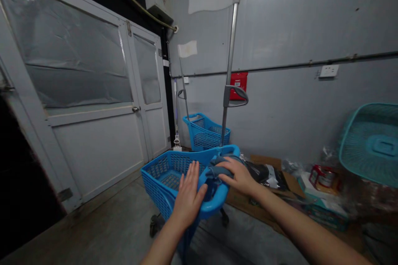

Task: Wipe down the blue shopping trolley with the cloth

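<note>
A blue plastic cart [158, 190] is seen on the grey floor [116, 211], low centre, w/ a second blue cart [205, 137] parked behind it, nr the wall [289, 103]. A blue-grey cloth [217, 169] is draped in a bunch over the handle rail [214, 205]. By the R hand [238, 174] the cloth is held, fingers curled over it; how tightly can't be told. The L hand [187, 196] is laid flat at the basket's handle end, fingers straight & close tog., thumb spread, nothing gripped.

Handling, as judged: cart prob. light for its size, stiff, smooth, a bit slippery, not fragile; apt to roll b/c wheels [154, 225] are fitted. Best taken by the thick rounded rail, not the thin lattice. Cloth prob. v. light, soft & limp; best pinched at a bunched fold.

Cart's long axis is slanted from the rail, nr right, to the basket's front, far left, pointed roughly twd the white door [99, 149]. No clear axis is shown by the crumpled cloth.
</note>
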{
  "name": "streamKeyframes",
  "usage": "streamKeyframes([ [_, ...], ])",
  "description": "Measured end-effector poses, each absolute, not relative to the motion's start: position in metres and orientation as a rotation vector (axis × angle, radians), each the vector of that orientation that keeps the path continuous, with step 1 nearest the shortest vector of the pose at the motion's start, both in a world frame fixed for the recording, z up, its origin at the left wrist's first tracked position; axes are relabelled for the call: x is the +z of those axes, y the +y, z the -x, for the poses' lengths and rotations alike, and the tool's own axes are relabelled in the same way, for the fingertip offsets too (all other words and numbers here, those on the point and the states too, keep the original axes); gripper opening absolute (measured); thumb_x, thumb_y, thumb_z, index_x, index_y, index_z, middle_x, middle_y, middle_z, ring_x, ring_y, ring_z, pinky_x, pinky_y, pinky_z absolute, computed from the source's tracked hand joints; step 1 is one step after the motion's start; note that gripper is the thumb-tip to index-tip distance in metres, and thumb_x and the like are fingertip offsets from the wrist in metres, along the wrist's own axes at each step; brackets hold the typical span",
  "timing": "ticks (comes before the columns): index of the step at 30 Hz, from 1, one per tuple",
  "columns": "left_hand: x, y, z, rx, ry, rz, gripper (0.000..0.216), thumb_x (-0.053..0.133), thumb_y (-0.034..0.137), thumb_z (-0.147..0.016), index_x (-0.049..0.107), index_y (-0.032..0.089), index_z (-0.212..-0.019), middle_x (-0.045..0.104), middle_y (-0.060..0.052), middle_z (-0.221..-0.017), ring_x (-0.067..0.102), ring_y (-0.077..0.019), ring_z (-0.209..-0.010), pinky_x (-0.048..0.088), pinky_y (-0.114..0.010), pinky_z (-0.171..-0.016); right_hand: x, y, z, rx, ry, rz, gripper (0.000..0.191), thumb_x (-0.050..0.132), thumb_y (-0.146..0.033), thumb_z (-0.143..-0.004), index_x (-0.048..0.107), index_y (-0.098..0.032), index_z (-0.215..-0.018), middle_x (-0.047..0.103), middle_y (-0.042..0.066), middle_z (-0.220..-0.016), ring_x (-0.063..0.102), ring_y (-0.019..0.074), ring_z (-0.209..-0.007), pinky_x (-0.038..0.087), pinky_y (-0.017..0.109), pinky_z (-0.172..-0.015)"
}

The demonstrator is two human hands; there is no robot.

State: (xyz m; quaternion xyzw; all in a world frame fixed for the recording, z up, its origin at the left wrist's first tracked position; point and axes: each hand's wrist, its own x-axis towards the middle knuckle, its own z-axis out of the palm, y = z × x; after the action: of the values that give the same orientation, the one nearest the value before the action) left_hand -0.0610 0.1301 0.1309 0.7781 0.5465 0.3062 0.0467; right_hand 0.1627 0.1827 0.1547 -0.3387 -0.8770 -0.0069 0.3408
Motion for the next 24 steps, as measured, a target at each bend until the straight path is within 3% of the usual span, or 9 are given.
streamKeyframes([
  [6,0.142,0.133,0.086,0.734,1.658,-2.427,0.068,0.018,0.056,-0.097,-0.011,0.025,-0.151,0.001,-0.006,-0.160,0.001,-0.0238,-0.146,0.011,-0.055,-0.116,0.161,0.165,-0.136,0.038,-2.395,0.673,0.038,0.054,-0.050,-0.089,0.061,-0.025,-0.117,0.063,0.008,-0.115,0.058,0.0239,-0.106,0.045,0.038,-0.093],
  [10,0.149,0.133,0.086,0.567,1.626,-2.503,0.071,0.020,0.060,-0.096,-0.012,0.026,-0.150,0.000,-0.005,-0.160,0.000,-0.0232,-0.146,0.010,-0.054,-0.116,0.169,0.236,-0.159,0.018,-2.276,1.010,0.029,0.051,-0.043,-0.093,0.064,-0.023,-0.110,0.068,0.006,-0.108,0.062,0.0208,-0.099,0.047,0.033,-0.087],
  [15,0.149,0.138,0.083,0.545,1.672,-2.538,0.072,0.023,0.061,-0.095,-0.010,0.027,-0.150,0.003,-0.005,-0.159,0.004,-0.0240,-0.146,0.014,-0.054,-0.116,0.169,0.293,-0.187,-0.044,-2.153,1.225,0.031,0.048,-0.043,-0.093,0.067,-0.020,-0.101,0.071,0.009,-0.100,0.066,0.0240,-0.091,0.050,0.035,-0.082],
  [24,0.165,0.134,0.128,0.382,1.676,-2.522,0.071,0.021,0.063,-0.094,0.000,0.027,-0.151,0.001,-0.004,-0.159,-0.001,-0.0239,-0.146,0.007,-0.055,-0.116,0.144,0.240,-0.179,-0.124,-2.038,1.229,0.038,0.044,-0.046,-0.094,0.061,-0.019,-0.113,0.067,0.011,-0.110,0.063,0.0260,-0.100,0.048,0.037,-0.088],
])
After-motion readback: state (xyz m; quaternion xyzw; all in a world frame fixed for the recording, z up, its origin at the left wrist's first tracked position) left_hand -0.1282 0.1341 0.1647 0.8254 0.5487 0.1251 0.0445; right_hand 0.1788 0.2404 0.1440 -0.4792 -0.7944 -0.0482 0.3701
